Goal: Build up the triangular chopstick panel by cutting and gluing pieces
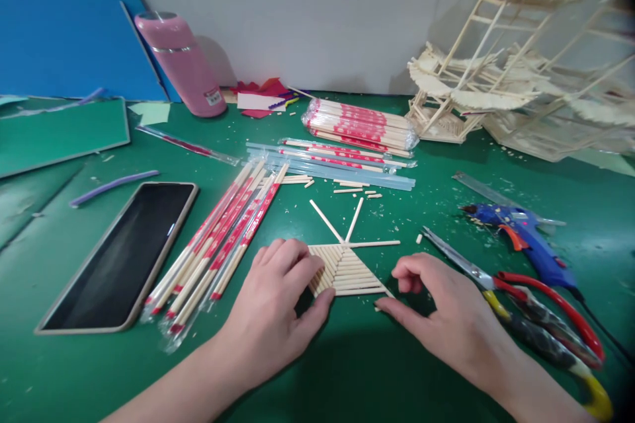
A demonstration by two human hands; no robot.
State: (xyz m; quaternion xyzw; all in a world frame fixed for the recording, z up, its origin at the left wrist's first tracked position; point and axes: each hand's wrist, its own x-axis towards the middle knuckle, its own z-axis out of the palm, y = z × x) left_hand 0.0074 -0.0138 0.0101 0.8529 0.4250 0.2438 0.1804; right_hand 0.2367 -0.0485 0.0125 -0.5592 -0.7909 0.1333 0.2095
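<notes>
A small fan-shaped panel of glued wooden sticks (347, 268) lies flat on the green mat (357, 357), with three longer sticks sticking out of its top. My left hand (278, 304) rests on the panel's left side, fingers laid over its edge and thumb under the lower corner. My right hand (441, 317) sits at the panel's right corner, fingers curled and thumb stretched toward the corner. A tiny stick piece lies by that thumb; I cannot tell whether the fingers hold anything.
Wrapped chopsticks (218, 244) lie left of the panel, more packs (357, 125) behind. A phone (124, 254) lies at left, a pink bottle (183, 63) behind it. Red-handled cutters (520, 297) and a blue glue gun (526, 238) lie right. A stick model (520, 66) stands back right.
</notes>
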